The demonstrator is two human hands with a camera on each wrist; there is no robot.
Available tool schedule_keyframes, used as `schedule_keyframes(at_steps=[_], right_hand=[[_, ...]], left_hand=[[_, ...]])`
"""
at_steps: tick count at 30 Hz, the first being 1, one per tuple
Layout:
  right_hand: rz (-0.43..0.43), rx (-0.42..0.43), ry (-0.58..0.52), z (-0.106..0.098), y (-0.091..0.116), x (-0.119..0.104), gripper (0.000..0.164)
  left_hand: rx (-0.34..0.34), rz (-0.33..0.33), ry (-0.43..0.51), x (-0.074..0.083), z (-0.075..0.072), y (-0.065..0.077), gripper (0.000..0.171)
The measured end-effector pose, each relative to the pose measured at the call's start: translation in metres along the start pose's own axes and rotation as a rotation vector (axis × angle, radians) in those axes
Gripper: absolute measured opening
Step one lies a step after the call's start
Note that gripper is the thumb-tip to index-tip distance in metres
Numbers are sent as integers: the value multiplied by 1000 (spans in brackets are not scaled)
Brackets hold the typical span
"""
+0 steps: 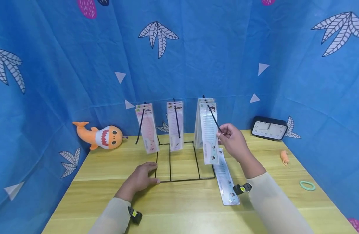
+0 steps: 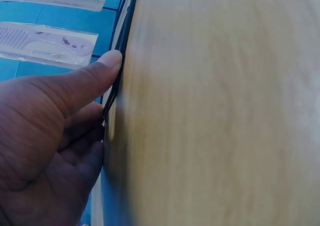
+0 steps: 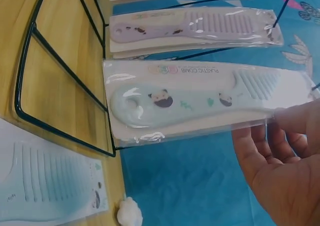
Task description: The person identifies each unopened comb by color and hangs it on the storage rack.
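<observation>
A black wire display rack (image 1: 185, 179) stands on the wooden table, with packaged combs on its three hooks. My left hand (image 1: 139, 178) holds the front left corner of its base, thumb along the wire in the left wrist view. At the right hook, my right hand (image 1: 234, 142) pinches the side edge of a pale green comb (image 3: 172, 103) in clear packaging, which hangs in front of others there. Pink combs (image 1: 148, 131) hang on the left hook, purple combs (image 1: 175, 128) on the middle one. Another pale green packaged comb (image 1: 225, 182) lies on the table beside the base, partly under the hanging one.
An orange plush shark (image 1: 98, 136) sits at the back left. At the back right stands a black alarm clock (image 1: 269, 128). A small orange toy (image 1: 284, 158) and a green ring (image 1: 307, 186) lie near the right edge. Blue patterned cloth (image 1: 214, 48) surrounds the table.
</observation>
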State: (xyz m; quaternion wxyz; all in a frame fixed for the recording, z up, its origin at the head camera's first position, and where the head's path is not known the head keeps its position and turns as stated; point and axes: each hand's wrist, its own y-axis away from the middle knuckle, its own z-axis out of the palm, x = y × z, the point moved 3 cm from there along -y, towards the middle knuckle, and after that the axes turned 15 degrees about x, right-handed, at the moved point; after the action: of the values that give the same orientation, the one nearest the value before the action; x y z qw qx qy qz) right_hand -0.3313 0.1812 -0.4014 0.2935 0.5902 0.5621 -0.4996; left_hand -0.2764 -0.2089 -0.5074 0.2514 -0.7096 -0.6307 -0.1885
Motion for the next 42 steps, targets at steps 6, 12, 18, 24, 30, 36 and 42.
schedule_keyframes(at_steps=[6, 12, 18, 24, 30, 36, 42], right_hand=[[26, 5, 43, 4, -7, 5, 26], [24, 21, 79, 9, -15, 7, 22], [8, 38, 48, 18, -25, 11, 21], [17, 37, 57, 20, -28, 13, 23], [31, 46, 36, 20, -27, 13, 23], [20, 64, 0, 17, -25, 18, 25], [-10, 46, 114, -3, -12, 28, 33]], left_hand=[[-1, -3, 4, 1, 1, 0, 65], [-5, -3, 8, 1, 0, 0, 65], [-9, -5, 17, 0, 1, 0, 65], [-7, 0, 19, -2, 2, 0, 65], [-3, 1, 17, 1, 1, 0, 65], [-8, 0, 6, 0, 1, -1, 65], [-13, 5, -1, 1, 1, -2, 66]])
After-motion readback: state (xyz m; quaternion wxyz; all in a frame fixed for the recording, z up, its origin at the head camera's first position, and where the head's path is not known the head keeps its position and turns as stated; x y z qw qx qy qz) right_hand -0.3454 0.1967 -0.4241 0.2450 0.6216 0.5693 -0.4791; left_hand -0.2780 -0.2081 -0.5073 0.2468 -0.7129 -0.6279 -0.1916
